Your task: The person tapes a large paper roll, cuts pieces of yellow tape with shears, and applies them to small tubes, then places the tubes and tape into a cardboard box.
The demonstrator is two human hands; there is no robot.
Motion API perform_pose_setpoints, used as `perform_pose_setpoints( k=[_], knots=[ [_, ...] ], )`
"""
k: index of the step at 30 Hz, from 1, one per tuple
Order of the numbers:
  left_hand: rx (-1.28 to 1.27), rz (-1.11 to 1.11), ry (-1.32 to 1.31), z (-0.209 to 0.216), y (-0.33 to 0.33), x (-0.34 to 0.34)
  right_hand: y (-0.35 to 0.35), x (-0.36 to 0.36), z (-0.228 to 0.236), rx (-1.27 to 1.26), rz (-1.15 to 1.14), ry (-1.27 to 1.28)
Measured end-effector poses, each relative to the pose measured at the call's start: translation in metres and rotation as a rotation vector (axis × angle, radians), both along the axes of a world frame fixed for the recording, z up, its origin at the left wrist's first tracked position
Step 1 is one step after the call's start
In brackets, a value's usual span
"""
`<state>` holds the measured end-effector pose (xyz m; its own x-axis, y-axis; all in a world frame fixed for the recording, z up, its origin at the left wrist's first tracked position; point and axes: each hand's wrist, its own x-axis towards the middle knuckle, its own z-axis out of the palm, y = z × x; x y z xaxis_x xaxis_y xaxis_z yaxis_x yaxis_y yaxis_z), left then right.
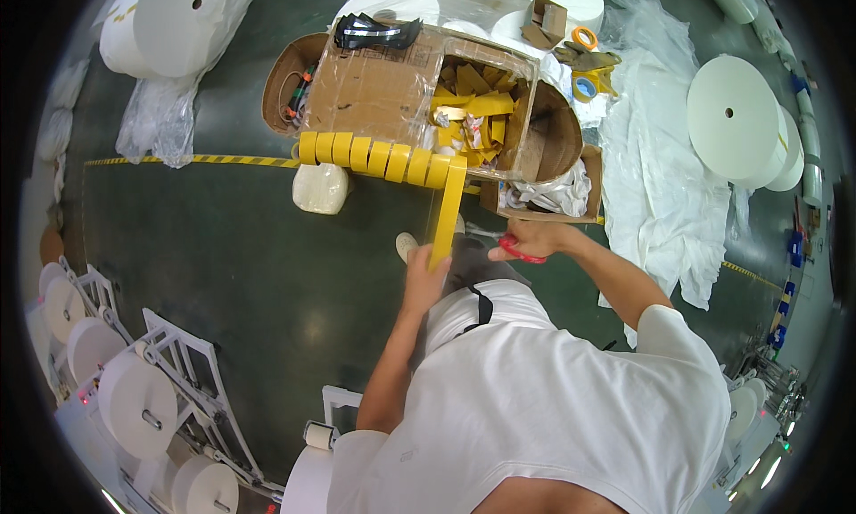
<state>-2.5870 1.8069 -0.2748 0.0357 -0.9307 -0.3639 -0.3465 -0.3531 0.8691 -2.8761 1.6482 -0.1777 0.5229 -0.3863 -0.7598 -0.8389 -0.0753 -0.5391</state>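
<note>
My left hand (423, 284) grips the lower end of a long yellow tape strip (448, 213), its fingers closed on it. The strip stretches up to the front edge of a cardboard box (370, 90). Along that same edge, a row of several shorter yellow tape pieces (374, 157) curls over, side by side. In my right hand (540, 236) is a pair of scissors (523, 253) with red handles; its metal blades point left toward the strip, apart from it. Whether the blades are parted is too small to tell.
Yellow scraps (486, 104) fill the box's open right part. A black bundle (379, 32) lies on top. A smaller carton (588, 180) holds white crumpled material. Tape rolls (584, 88) and gloves (588, 59) sit behind. A wrapped roll (321, 189) rests on the floor; large white rolls (731, 113) stand right.
</note>
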Motion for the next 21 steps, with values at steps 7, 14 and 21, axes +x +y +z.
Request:
perform_pose_setpoints(
  k=[7,14,21],
  knots=[
    [-0.006,-0.008,0.011,-0.013,0.002,0.011,-0.004,0.059,-0.022,-0.09,0.128,0.024],
    [0.05,-0.11,0.076,0.025,0.005,0.027,-0.001,0.031,0.004,0.218,0.087,0.053],
    [-0.101,-0.11,0.156,0.047,-0.044,-0.02,0.004,0.054,-0.027,-0.238,-0.401,-0.392]
  ],
)
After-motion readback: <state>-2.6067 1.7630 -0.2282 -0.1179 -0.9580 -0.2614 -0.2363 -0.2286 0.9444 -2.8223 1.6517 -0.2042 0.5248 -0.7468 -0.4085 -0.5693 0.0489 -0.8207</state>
